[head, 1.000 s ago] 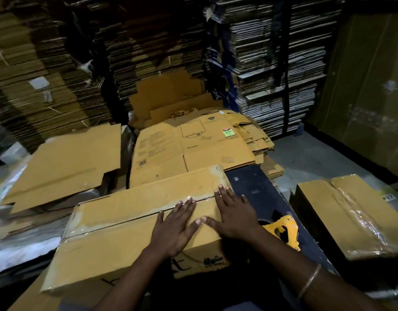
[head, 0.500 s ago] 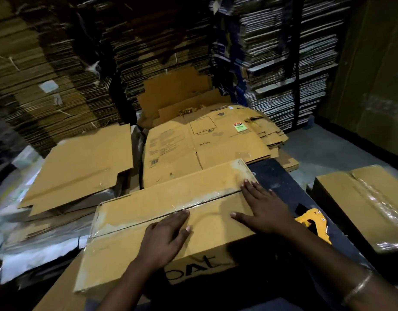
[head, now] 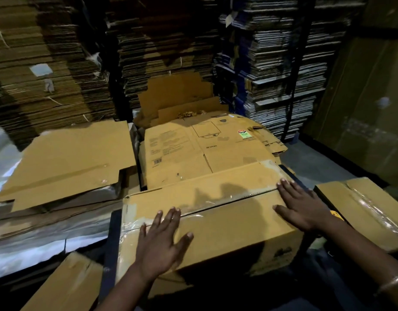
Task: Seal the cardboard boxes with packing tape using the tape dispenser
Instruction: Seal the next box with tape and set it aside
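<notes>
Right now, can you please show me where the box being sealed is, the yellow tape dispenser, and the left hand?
cardboard box (head: 227, 223): head view, bare top flap between the hands.
tape dispenser (head: 334, 213): head view, small yellow part showing beside the right wrist.
left hand (head: 163, 241): head view, back of the hand.

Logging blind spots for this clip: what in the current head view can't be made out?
- Tape dispenser: only a yellow sliver shows; the right hand and wrist cover the rest.
- Seam under the left hand on the cardboard box: covered by the fingers, so the tape there is unseen.
- Print on the box's near side: in shadow, unreadable.
- Sealed box at right: cut off by the frame edge.
</notes>
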The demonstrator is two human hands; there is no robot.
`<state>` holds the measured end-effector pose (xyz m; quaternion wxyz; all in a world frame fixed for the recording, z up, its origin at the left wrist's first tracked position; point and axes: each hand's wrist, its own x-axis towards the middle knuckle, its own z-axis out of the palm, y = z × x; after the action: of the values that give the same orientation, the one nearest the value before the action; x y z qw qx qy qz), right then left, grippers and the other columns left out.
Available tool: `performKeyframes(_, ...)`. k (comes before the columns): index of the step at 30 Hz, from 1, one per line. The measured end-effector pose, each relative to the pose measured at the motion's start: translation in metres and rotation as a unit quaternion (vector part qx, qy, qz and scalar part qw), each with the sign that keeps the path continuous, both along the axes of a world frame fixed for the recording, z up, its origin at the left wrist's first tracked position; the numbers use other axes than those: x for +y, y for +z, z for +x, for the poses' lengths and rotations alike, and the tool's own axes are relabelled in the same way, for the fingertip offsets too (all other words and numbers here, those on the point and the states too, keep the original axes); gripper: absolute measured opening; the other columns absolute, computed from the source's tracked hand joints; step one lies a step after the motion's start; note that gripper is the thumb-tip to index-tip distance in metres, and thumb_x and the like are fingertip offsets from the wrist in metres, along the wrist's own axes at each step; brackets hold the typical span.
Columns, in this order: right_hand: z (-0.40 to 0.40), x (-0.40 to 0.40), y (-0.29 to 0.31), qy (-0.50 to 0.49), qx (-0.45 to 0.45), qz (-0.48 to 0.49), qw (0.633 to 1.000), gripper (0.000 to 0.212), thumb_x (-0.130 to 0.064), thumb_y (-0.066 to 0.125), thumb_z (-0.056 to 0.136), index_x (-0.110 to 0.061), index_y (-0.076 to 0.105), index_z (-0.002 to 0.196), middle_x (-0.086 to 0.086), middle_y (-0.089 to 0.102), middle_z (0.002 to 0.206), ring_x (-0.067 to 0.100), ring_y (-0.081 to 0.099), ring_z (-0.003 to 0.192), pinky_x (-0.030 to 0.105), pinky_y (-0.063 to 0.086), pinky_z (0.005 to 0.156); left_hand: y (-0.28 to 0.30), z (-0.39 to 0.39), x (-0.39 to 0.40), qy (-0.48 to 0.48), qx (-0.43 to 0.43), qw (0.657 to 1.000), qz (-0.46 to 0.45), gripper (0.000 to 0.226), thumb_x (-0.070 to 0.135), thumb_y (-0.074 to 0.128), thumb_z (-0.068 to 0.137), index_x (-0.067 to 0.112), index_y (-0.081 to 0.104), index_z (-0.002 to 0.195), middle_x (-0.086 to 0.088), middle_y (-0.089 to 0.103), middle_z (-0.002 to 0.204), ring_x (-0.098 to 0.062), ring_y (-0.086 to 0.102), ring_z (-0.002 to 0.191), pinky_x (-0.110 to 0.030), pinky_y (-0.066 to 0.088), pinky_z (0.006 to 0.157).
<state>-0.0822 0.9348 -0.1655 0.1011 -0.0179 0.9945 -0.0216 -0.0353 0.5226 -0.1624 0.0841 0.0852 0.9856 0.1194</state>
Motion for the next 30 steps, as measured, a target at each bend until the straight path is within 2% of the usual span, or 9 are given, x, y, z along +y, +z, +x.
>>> performKeyframes(3, 0.005, -0.030, -0.002, -0.066, 0.018, 0.013, 0.998, 0.087, -0.073, 0.007, 0.092, -0.020, -0.010, 0.159, 0.001, -0.017, 0.166, 0.019, -0.010, 0.154, 0.055, 0.002, 0.122, 0.000, 0.002, -0.001, -0.006, 0.023, 1.000, -0.020, 0.075, 0.083, 0.014, 0.086, 0.053, -0.006, 0.152, 0.024, -0.012, 0.161, -0.010, -0.012, 0.152, -0.054, 0.002, 0.119)
performKeyframes(6, 0.014, -0.070, -0.004, -0.103, 0.021, -0.015, 0.994, 0.093, -0.074, 0.018, 0.093, -0.013, -0.006, 0.159, 0.008, -0.012, 0.166, 0.022, -0.007, 0.154, 0.052, 0.002, 0.123, -0.003, 0.002, 0.002, 0.005, 0.037, 0.999, 0.006, 0.073, 0.082, 0.020, 0.087, 0.055, 0.000, 0.152, 0.022, -0.005, 0.164, -0.011, -0.009, 0.152, -0.055, 0.000, 0.119)
performKeyframes(12, 0.019, -0.089, -0.003, -0.116, 0.028, -0.012, 0.993, 0.105, -0.085, 0.013, 0.085, -0.014, -0.004, 0.159, 0.008, -0.008, 0.167, 0.021, -0.006, 0.154, 0.050, 0.005, 0.123, 0.001, 0.003, -0.006, 0.003, 0.023, 1.000, 0.016, 0.075, 0.076, 0.021, 0.092, 0.042, 0.003, 0.157, 0.017, -0.005, 0.165, -0.013, -0.009, 0.153, -0.055, -0.004, 0.121)
performKeyframes(16, 0.020, -0.088, -0.005, -0.123, 0.038, -0.010, 0.992, 0.108, -0.088, 0.008, 0.080, -0.016, 0.001, 0.160, 0.006, -0.005, 0.168, 0.020, -0.004, 0.154, 0.051, 0.008, 0.123, -0.005, 0.018, -0.028, 0.106, 0.044, 0.993, 0.004, 0.095, 0.077, 0.004, 0.082, 0.023, -0.004, 0.159, 0.008, -0.016, 0.165, -0.017, -0.018, 0.151, -0.052, -0.014, 0.117)
performKeyframes(22, 0.028, -0.143, -0.001, -0.156, 0.023, -0.005, 0.987, 0.095, -0.074, 0.009, 0.091, -0.007, 0.001, 0.159, 0.015, -0.004, 0.167, 0.028, -0.004, 0.154, 0.056, 0.009, 0.122, -0.003, 0.021, -0.047, 0.122, 0.001, 0.992, 0.029, 0.088, 0.074, 0.020, 0.093, 0.023, -0.009, 0.159, 0.005, -0.018, 0.165, -0.018, -0.016, 0.152, -0.049, -0.007, 0.121)
performKeyframes(25, 0.040, -0.207, 0.000, -0.088, 0.020, -0.008, 0.996, 0.101, -0.078, 0.015, 0.089, -0.005, 0.001, 0.158, 0.025, -0.005, 0.164, 0.037, -0.006, 0.153, 0.054, 0.006, 0.123, -0.004, 0.021, -0.046, 0.125, 0.005, 0.992, 0.029, 0.087, 0.073, 0.021, 0.093, 0.023, -0.008, 0.159, 0.006, -0.017, 0.165, -0.017, -0.015, 0.152, -0.048, -0.007, 0.121)
performKeyframes(27, 0.050, -0.254, 0.000, -0.006, 0.017, -0.020, 1.000, 0.108, -0.086, 0.013, 0.082, -0.013, -0.002, 0.159, 0.028, -0.010, 0.162, 0.038, -0.011, 0.152, 0.052, 0.001, 0.121, -0.004, 0.019, -0.047, 0.128, 0.011, 0.990, 0.049, 0.086, 0.069, 0.028, 0.094, 0.023, -0.003, 0.159, 0.007, -0.011, 0.166, -0.015, -0.010, 0.153, -0.047, -0.005, 0.122)
performKeyframes(28, 0.054, -0.277, 0.000, 0.038, 0.017, -0.027, 0.999, 0.107, -0.086, 0.010, 0.078, -0.018, -0.004, 0.159, 0.026, -0.013, 0.163, 0.037, -0.014, 0.152, 0.052, 0.000, 0.121, -0.003, 0.019, -0.048, 0.135, 0.024, 0.987, 0.079, 0.084, 0.065, 0.034, 0.095, 0.023, 0.000, 0.160, 0.007, -0.006, 0.167, -0.014, -0.006, 0.153, -0.046, -0.002, 0.122)
performKeyframes(30, 0.061, -0.313, -0.002, 0.103, 0.018, -0.042, 0.994, 0.098, -0.081, 0.011, 0.083, -0.022, -0.008, 0.159, 0.020, -0.019, 0.163, 0.033, -0.017, 0.152, 0.053, -0.003, 0.120, -0.002, 0.018, -0.054, 0.173, 0.060, 0.960, 0.211, 0.080, 0.047, 0.050, 0.098, 0.023, 0.006, 0.160, 0.007, 0.004, 0.167, -0.012, 0.004, 0.153, -0.040, 0.004, 0.124)
